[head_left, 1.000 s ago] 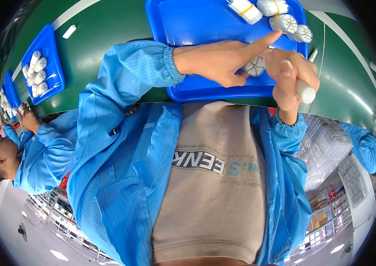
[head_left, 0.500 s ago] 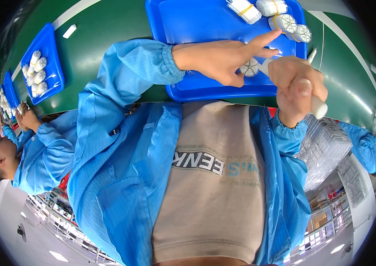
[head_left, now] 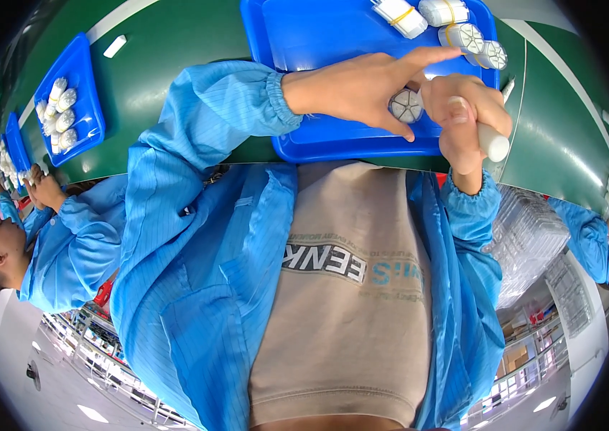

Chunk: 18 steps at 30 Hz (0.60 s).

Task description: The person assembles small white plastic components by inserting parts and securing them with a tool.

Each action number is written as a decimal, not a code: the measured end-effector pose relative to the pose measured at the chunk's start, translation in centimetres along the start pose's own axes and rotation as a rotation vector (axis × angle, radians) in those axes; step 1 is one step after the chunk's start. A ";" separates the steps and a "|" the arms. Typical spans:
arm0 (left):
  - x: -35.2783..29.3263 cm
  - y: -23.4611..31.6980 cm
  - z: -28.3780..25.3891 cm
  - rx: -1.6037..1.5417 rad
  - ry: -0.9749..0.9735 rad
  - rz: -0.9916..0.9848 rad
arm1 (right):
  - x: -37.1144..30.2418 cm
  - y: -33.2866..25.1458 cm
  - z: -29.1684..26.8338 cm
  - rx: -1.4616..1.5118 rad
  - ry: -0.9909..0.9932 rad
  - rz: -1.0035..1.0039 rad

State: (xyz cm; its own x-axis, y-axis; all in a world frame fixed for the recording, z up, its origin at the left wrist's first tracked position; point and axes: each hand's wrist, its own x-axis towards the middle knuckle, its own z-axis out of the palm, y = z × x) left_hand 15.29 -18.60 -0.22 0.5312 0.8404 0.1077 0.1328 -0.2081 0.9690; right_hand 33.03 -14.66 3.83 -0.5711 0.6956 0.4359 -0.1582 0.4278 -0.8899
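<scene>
My right hand (head_left: 466,118) is closed round a white rod (head_left: 494,144), whose blunt end sticks out below the fist. Beside it, my left hand (head_left: 365,93) reaches over the blue tray (head_left: 304,149) with thumb and forefinger spread wide apart. Between those fingers shows the round, segmented end of a white bundle (head_left: 406,106); whether the left hand touches it I cannot tell. Farther back in the tray, several white bundles (head_left: 399,17) with yellow bands lie at the right corner.
On the green table (head_left: 175,43), a small white piece (head_left: 115,47) lies to the left. Beyond it stands another blue tray (head_left: 87,108) with several white bundles. A person in a blue jacket (head_left: 78,237) works at the left. Wrapped clear packaging (head_left: 527,241) is stacked at the right.
My right fist has moved slightly left and up with the white rod, nearer the bundle. The left hand's forefinger and thumb have spread wider around the bundle's end.
</scene>
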 end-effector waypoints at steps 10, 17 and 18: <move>-0.2 -0.9 -0.4 -0.010 -0.111 0.011 | 0.5 -0.6 -1.0 0.233 -0.028 -0.008; 0.0 1.0 -1.2 0.038 -0.318 -0.197 | 1.5 -0.5 -1.0 0.172 -0.164 0.013; 0.0 0.9 -1.1 0.037 -0.317 -0.198 | 1.5 -0.4 -0.9 0.167 -0.181 0.014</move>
State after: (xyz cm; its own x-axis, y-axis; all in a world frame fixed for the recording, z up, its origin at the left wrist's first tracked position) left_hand 14.48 -18.26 0.87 0.7240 0.6709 -0.1602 0.2855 -0.0801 0.9550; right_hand 32.97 -13.27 4.94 -0.7070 0.5794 0.4055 -0.2713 0.3073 -0.9121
